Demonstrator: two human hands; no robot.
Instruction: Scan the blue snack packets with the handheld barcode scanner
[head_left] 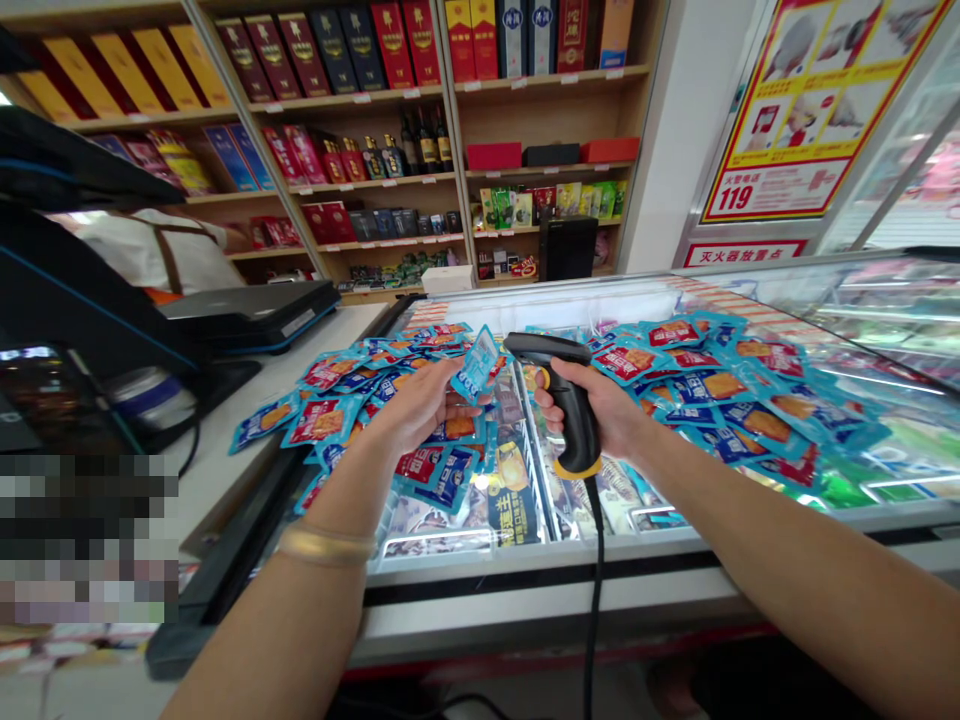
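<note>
My right hand [600,405] is wrapped round the grip of a black and yellow barcode scanner [576,425], its head pointing left and its cord hanging down. In my left hand [427,405] is a small blue snack packet [480,366], pinched upright with its pale printed side towards me, facing the scanner's head a short gap away. Below and beyond my left hand lies a loose pile of blue and red snack packets [322,420]. A second pile of similar packets [690,385] is spread on the glass to the right of the scanner.
Both piles rest on the glass top of a chest freezer [480,568] with packaged goods visible inside. A scale [251,315] and a dark checkout screen [67,300] stand at the left. Behind are shelves of boxes and bottles [420,140]. Another person [150,250] is at the far left.
</note>
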